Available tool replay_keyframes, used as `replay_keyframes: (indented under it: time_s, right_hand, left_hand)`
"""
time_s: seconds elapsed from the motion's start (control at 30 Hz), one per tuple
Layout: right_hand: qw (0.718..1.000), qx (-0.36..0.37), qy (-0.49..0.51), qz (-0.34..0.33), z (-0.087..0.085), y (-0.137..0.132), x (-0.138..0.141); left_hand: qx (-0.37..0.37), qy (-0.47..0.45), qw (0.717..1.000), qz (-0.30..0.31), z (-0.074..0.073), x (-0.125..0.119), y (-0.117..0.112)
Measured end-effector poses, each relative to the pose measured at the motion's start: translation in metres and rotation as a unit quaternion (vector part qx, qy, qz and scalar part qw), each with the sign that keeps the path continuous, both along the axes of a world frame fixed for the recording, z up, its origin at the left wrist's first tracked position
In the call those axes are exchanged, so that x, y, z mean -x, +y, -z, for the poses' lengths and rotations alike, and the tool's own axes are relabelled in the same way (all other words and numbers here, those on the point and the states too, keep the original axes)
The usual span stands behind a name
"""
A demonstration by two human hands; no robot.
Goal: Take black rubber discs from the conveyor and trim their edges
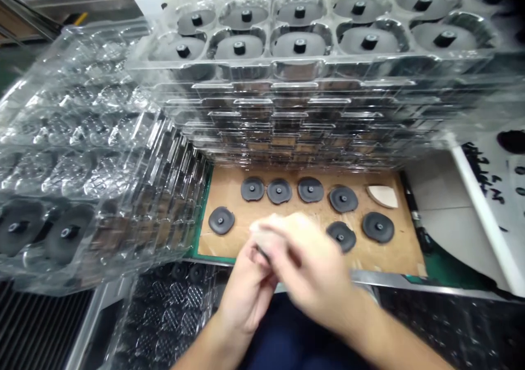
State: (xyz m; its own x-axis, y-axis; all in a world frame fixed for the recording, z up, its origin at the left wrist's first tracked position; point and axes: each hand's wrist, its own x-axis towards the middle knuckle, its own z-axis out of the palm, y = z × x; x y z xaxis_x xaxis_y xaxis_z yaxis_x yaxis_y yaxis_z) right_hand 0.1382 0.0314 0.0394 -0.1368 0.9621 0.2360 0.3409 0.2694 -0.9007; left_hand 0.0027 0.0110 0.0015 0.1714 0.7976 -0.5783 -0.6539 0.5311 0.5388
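Note:
My left hand (246, 285) is in front of the bench edge, its fingers curled up around something mostly hidden. My right hand (305, 263) closes over it from above, thumb and fingers pinched together and smeared by motion. Between the two hands only a small dark sliver shows, so I cannot tell what they hold. On the brown cardboard (229, 244) beyond them lie several dark grey rounded discs, each with a small central hub. A grey disc (340, 236) is nearest my right hand, and another disc (221, 220) lies to the left of my hands.
A tall stack of transparent trays (287, 85) stands behind the cardboard, its top tray holding grey discs. More trays (82, 134) are stacked at left. A pale wedge-shaped piece (382, 196) and a black pen (421, 233) lie at right, beside a white panel edge (484, 211).

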Motion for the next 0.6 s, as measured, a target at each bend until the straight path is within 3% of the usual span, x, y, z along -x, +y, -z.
replay_keyframes:
  time_s: [0.1, 0.13, 0.3, 0.4, 0.47, 0.6]
  right_hand:
    - [0.986, 0.055, -0.047, -0.148, -0.011, 0.003, 0.003]
    - [0.981, 0.078, -0.057, -0.171, -0.012, 0.003, 0.003]
    - [0.999, -0.019, -0.024, -0.045, -0.008, -0.005, 0.002]
    - [0.994, 0.036, -0.003, -0.105, -0.008, -0.009, -0.001]
    - [0.992, 0.065, -0.017, -0.105, -0.009, -0.007, -0.001]
    - [0.999, -0.036, -0.028, -0.027, -0.009, -0.003, 0.001]
  left_hand:
    - [0.024, 0.024, 0.999, 0.021, 0.000, 0.004, -0.001]
    - [0.030, 0.033, 0.999, 0.021, 0.000, 0.004, 0.000]
    - [0.024, 0.016, 0.998, 0.051, -0.006, 0.001, 0.005]
    - [0.022, 0.003, 0.999, 0.047, -0.008, 0.001, 0.007]
    - [0.027, 0.007, 0.998, 0.056, -0.009, 0.000, 0.007]
    - [0.029, 0.021, 0.997, 0.069, -0.011, -0.003, 0.006]
